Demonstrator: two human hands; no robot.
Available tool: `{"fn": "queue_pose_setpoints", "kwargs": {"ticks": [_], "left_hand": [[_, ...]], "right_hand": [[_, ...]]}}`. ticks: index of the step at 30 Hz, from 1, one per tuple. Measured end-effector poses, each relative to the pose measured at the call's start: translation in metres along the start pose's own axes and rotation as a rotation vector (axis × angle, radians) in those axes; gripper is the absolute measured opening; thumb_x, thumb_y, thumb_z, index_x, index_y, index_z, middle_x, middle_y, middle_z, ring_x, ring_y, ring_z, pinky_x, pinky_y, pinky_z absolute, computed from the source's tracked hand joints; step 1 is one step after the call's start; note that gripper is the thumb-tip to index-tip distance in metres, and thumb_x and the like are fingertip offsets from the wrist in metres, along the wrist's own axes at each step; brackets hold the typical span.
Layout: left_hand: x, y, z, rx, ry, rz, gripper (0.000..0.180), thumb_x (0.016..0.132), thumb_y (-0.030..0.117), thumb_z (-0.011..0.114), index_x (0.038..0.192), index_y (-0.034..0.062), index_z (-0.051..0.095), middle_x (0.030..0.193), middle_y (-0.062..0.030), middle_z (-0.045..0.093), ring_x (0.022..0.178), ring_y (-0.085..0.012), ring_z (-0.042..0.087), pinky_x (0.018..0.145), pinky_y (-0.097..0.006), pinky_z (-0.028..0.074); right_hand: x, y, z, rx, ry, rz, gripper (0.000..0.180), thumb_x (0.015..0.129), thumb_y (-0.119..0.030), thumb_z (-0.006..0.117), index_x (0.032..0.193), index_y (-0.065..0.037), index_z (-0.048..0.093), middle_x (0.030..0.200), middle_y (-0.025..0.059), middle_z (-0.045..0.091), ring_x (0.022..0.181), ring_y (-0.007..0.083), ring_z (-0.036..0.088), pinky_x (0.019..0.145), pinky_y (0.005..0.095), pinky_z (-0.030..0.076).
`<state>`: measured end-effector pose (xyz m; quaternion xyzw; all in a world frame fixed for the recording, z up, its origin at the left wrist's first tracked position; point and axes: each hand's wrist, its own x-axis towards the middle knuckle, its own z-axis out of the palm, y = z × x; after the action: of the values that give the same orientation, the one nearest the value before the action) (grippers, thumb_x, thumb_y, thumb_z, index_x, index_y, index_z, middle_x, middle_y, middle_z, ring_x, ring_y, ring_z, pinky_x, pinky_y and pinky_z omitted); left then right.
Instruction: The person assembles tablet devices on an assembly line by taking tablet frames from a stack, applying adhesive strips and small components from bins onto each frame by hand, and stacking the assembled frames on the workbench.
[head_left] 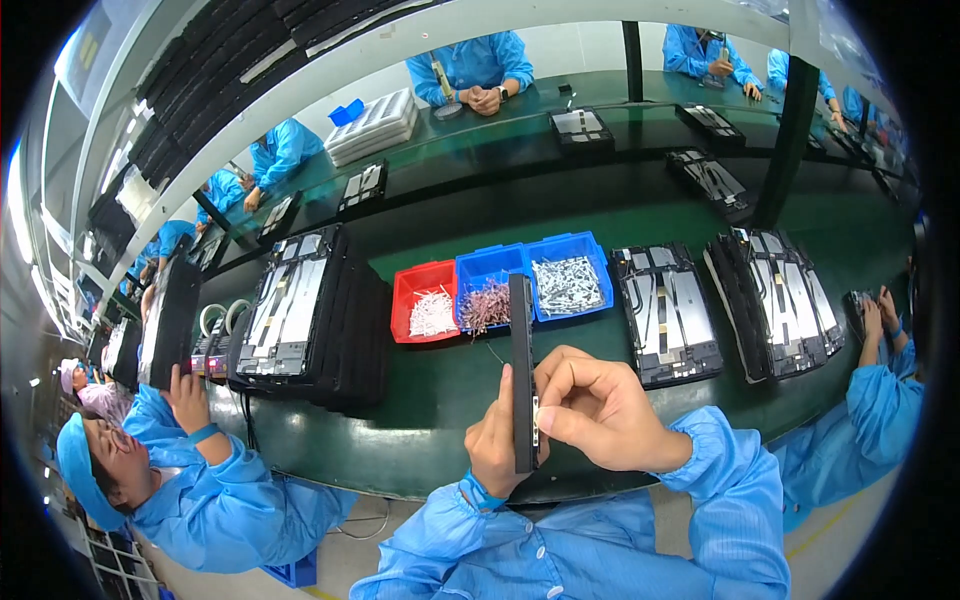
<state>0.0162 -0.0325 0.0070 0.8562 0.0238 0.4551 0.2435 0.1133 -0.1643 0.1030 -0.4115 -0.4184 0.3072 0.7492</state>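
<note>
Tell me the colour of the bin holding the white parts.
Red: the leftmost bin of the row of three, beside two blue ones; seen in the head view.

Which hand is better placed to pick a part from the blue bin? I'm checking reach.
Right, probably. The left hand grips the black panel on edge and supports it, while the right hand only pinches at its side and lies nearer the blue bin.
</note>
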Motion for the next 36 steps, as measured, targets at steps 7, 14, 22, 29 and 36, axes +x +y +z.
{"fn": "queue_pose_setpoints", "kwargs": {"ticks": [7,14,22,29,36], "left_hand": [[0.001,0.006,-0.001,0.014,0.004,-0.015,0.057,0.082,0.01,0.068,0.13,-0.0149,0.051,0.078,-0.0152,0.066,0.061,-0.0241,0.068,0.053,-0.032,0.054],[0.003,0.007,-0.002,0.023,-0.007,0.009,0.058,0.081,0.008,0.067,0.131,-0.0153,0.05,0.077,-0.0144,0.066,0.059,-0.0226,0.067,0.052,-0.032,0.054],[0.004,0.009,-0.002,0.077,-0.006,0.022,0.061,0.08,0.008,0.068,0.133,-0.0158,0.048,0.079,-0.0143,0.067,0.064,-0.0232,0.069,0.055,-0.032,0.055],[0.009,0.016,0.0,0.056,0.079,-0.005,0.028,0.07,-0.001,0.066,0.098,0.0012,0.064,0.079,-0.013,0.063,0.059,-0.0311,0.065,0.051,-0.037,0.051],[0.007,0.017,0.0,0.076,0.038,-0.007,0.032,0.074,0.002,0.068,0.105,-0.0002,0.064,0.086,-0.0143,0.066,0.062,-0.0315,0.067,0.053,-0.037,0.053]], "right_hand": [[-0.002,0.0,0.0,0.047,0.014,0.049,0.008,0.087,0.003,0.065,0.083,0.003,0.057,0.101,0.0098,0.052,0.087,0.0115,0.058,0.077,0.0251,0.051],[-0.001,-0.002,-0.002,0.027,-0.001,0.041,0.012,0.088,0.002,0.063,0.08,0.001,0.055,0.098,0.0088,0.051,0.083,0.0112,0.059,0.074,0.0253,0.053],[-0.001,-0.004,-0.003,0.061,0.04,0.19,0.005,0.088,0.001,0.063,0.088,0.003,0.058,0.094,0.0069,0.059,0.084,0.0102,0.061,0.074,0.025,0.052],[-0.002,-0.006,-0.004,0.126,0.084,0.249,0.008,0.088,0.001,0.064,0.094,0.004,0.059,0.09,0.006,0.064,0.084,0.0091,0.062,0.076,0.0252,0.051],[-0.002,-0.008,-0.004,0.112,0.084,0.232,0.008,0.087,0.003,0.062,0.092,0.003,0.057,0.089,0.0066,0.064,0.083,0.0097,0.062,0.075,0.0254,0.051]]}}
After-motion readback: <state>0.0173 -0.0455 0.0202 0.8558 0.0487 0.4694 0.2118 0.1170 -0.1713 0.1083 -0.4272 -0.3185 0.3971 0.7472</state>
